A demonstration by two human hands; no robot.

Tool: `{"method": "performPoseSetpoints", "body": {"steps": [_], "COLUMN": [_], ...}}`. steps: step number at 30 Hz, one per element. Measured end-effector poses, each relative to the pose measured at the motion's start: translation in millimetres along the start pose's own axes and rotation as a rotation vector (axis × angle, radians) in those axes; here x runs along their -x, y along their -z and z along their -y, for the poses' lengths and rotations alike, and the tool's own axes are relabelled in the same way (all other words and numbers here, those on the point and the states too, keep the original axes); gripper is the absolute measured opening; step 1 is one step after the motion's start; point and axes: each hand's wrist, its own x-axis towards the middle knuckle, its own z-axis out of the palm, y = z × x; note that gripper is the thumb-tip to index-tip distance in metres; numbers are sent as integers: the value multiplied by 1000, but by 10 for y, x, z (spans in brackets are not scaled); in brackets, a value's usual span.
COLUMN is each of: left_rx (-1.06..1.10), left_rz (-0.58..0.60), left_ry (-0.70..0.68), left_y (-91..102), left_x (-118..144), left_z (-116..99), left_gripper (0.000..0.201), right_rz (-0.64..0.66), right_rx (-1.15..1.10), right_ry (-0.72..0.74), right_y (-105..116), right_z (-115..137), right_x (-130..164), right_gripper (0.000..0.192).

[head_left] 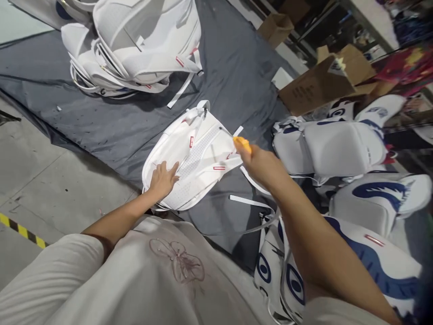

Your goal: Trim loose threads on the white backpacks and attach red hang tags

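hands (pixel 164 179) on white backpack (pixel 192 158) — handle far-right

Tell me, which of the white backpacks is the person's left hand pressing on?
The left hand rests flat on the single white backpack lying alone on the grey sheet, not the stacked backpacks behind or the blue-printed backpacks at right.

Left hand (pixel 163 179) lies flat on white backpack (pixel 192 158); right hand (pixel 260 163) grips orange tool (pixel 242 144) above it

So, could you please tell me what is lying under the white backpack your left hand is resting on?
The white backpack lies on a dark grey sheet spread over the floor. Whatever sits directly beneath the bag is covered by it and the left hand.
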Motion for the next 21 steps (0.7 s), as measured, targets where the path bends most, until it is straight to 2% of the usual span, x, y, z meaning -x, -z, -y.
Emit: {"method": "performPoseSetpoints", "body": {"steps": [3, 4, 6, 7, 8, 10, 11, 12, 14, 15, 18, 19, 20, 21], "left_rx": [34, 51, 97, 127, 156, 178, 177, 178, 239, 317, 704, 817, 918, 1014], "left_rz": [-13, -39, -91, -88, -56, 54, 114, 162, 186, 181, 162, 185, 239, 311], "left_ry": [-24, -7, -4, -46, -112, -236, -259, -247, -165, -119, 113, 209, 316, 421], "left_y": [5, 7, -8, -30, -60, -145, -191, -236, -301, -317, -297, -277, -257, -241], "left_x": [14, 43, 143, 204, 262, 342, 352, 342, 267, 211, 26, -28, -70, -97], "left_z": [-57, -105, -265, -372, -489, -712, -799, -859, -889, -863, -693, -633, -585, -553], "left_gripper": [50, 49, 52, 55, 59, 72, 78, 81, 73, 64, 39, 38, 41, 45], "right_rz": [288, 257, -19, -122, -126, 33, 78, 49, -88, -75, 289, 344, 312, 205], "right_rx": [-117, -126, -64, -34, -21, -44, -55, -48, -36, -67, -277, -311, -302, -269], "right_ry": [83, 65, -74, -142, -163, -108, -92, -107, -178, -171, 42, 75, 53, -14], "right_y": [-61, -75, -87, -90, -97, -127, -153, -187, -284, -349, -603, -692, -775, -846], "right_z": [-116, -183, -352, -441, -526, -670, -730, -786, -900, -962, -1152, -1205, -1245, -1268], "right_x": [47, 39, 7, -6, -8, 39, 93, 170, 373, 486, 768, 817, 839, 836], "right_gripper": [50, 50, 54, 56, 56, 50, 49, 48, 50, 50, 48, 48, 47, 46]}}
